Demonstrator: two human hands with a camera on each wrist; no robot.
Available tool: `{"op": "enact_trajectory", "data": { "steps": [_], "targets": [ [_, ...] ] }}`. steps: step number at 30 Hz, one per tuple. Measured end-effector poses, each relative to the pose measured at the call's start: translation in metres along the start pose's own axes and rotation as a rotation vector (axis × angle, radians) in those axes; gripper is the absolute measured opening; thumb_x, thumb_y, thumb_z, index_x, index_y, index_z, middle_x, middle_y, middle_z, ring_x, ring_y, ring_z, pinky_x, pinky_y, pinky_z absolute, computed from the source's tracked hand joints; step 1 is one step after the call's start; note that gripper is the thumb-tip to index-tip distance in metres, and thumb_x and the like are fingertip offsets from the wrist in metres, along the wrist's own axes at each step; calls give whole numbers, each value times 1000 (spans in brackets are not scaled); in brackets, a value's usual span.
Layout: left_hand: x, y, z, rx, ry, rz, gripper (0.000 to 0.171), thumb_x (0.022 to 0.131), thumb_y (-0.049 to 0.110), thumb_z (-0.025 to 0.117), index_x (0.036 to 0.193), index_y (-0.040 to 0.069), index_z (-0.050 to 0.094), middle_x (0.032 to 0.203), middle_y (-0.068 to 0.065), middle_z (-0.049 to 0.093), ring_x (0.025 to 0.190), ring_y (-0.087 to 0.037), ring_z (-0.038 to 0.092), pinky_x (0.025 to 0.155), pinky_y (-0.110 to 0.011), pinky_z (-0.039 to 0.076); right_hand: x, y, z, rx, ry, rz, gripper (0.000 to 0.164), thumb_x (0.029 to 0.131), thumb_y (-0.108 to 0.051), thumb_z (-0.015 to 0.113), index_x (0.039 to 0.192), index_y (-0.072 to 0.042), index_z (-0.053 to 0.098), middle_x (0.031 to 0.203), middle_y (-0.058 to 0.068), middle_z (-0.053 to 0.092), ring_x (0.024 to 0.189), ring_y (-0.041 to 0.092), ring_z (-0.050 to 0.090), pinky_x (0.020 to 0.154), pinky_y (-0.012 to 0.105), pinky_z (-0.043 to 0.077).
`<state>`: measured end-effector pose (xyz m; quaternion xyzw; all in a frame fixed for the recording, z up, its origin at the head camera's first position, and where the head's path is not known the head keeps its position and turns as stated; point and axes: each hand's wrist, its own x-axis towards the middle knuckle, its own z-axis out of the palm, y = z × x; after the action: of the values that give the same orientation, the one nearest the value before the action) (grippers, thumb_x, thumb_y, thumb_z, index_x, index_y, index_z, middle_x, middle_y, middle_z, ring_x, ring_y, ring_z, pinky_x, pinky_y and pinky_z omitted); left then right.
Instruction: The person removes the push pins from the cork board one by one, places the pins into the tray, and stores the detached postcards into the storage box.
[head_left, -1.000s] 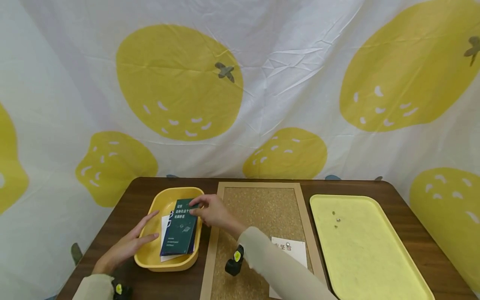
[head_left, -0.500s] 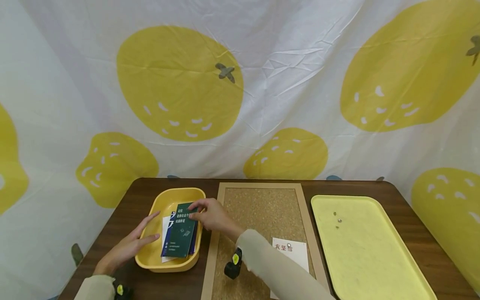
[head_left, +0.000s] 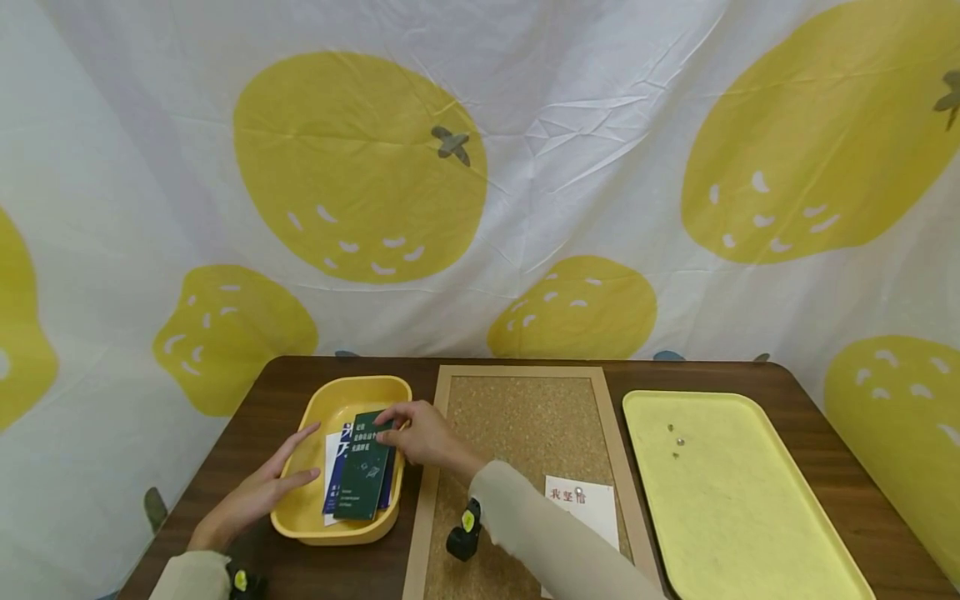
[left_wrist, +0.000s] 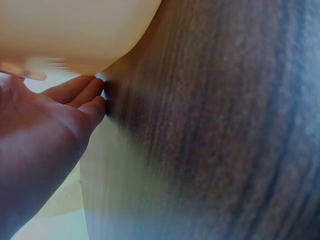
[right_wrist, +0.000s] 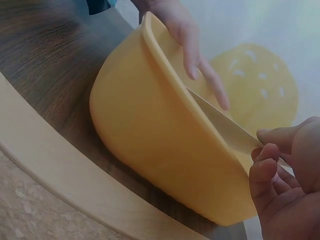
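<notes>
My right hand (head_left: 422, 435) pinches the upper right corner of a dark green card (head_left: 362, 471) printed with white writing, between thumb and fingers. In the right wrist view the card's pale underside (right_wrist: 225, 125) slants over the basin rim. Beneath it in the yellow basin (head_left: 318, 392) lie a blue card (head_left: 332, 492) with white characters and a white card (head_left: 331, 454), both partly covered. At the basin's left side, my left hand (head_left: 251, 492) holds the wall, thumb and a finger over the rim. Its other fingertips (left_wrist: 92, 92) show outside, below the wall, in the left wrist view.
A wood-framed cork board (head_left: 525, 425) lies right of the basin, under my right forearm. Pinned near its lower right is a white card (head_left: 600, 508) with red characters. Further right, a yellow tray (head_left: 750, 492) bears several small pins (head_left: 680, 442). A lemon-print cloth hangs behind the table.
The green card has slid slightly right and toward me in my right hand, showing more of the blue card under it. The left hand stays at the basin.
</notes>
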<state>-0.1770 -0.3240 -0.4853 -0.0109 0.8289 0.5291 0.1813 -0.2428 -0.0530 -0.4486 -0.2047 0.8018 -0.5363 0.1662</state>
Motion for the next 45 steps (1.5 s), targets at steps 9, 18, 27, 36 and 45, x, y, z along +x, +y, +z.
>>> {"op": "enact_trajectory", "data": {
  "steps": [9,18,27,36,45],
  "targets": [
    [-1,1,1,-12,-2,-10,75,101,29,56,159,28,9,162,-20,1,140,-41,22,111,-56,31,0,3,2,8,-15,1,16,93,-14,70,108,-11,72,82,0,52,49,10,48,43,20,41],
    [0,0,0,-8,-5,-4,75,101,30,56,159,29,9,163,-20,-2,143,-43,14,114,-62,23,0,2,3,-8,-10,10,15,93,-15,70,107,-12,73,82,0,53,50,11,48,44,20,41],
    [-1,0,0,11,0,-7,76,100,32,57,159,30,9,164,-20,-3,145,-42,12,114,-63,20,0,3,2,-25,-20,-29,16,93,-15,70,109,-12,73,84,0,53,49,10,48,43,20,41],
    [-1,0,-1,-4,0,9,75,101,31,55,159,29,8,164,-20,-6,146,-42,7,115,-63,17,1,6,3,-30,-17,-52,19,93,-18,71,109,-10,74,85,-1,55,50,10,49,44,20,42],
    [0,0,0,-5,-4,-8,77,100,31,57,160,30,8,164,-20,-8,148,-44,2,116,-67,10,1,7,4,-30,-4,-43,19,93,-20,71,109,-10,74,86,0,57,52,10,51,44,22,43]
  ]
}}
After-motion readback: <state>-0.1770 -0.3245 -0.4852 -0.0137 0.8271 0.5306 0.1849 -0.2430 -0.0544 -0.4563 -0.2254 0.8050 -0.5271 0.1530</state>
